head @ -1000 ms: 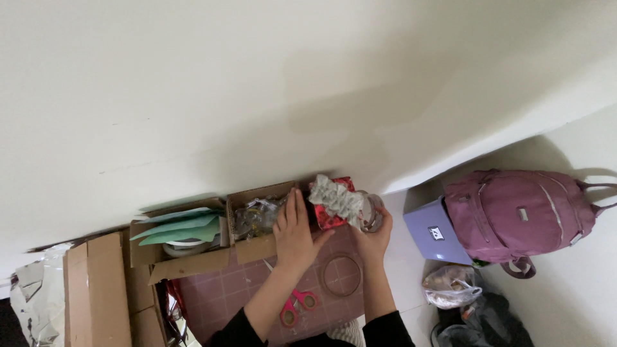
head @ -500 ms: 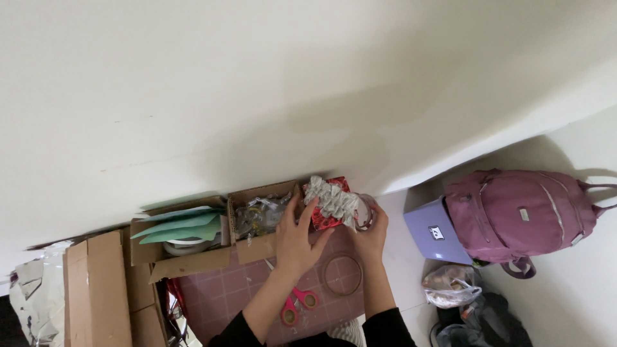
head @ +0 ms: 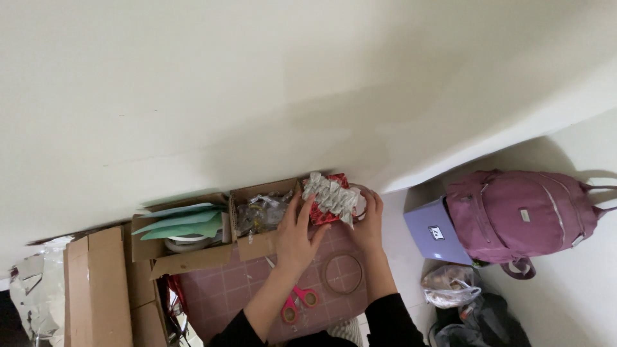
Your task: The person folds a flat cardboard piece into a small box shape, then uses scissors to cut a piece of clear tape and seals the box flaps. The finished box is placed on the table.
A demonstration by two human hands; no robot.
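Both my hands hold a red packet covered with silvery folded foil pieces (head: 332, 196) at the far edge of a pink cutting mat (head: 225, 289). My left hand (head: 297, 232) grips its near left side, fingers spread up along it. On the right end, my right hand (head: 369, 222) cups the packet. The packet sits against the wall, just right of an open cardboard box (head: 257, 247) filled with crinkled shiny wrappers.
Pink-handled scissors (head: 297, 302) and a tape ring (head: 342, 273) lie on the mat. Another cardboard box (head: 186, 257) with green paper sheets stands left. A lilac box (head: 432, 231), a purple backpack (head: 527, 215) and plastic bags (head: 450, 286) sit at right.
The foil-covered packet has shifted slightly left and up toward the wall, and my hands have moved with it. Nothing else has moved.
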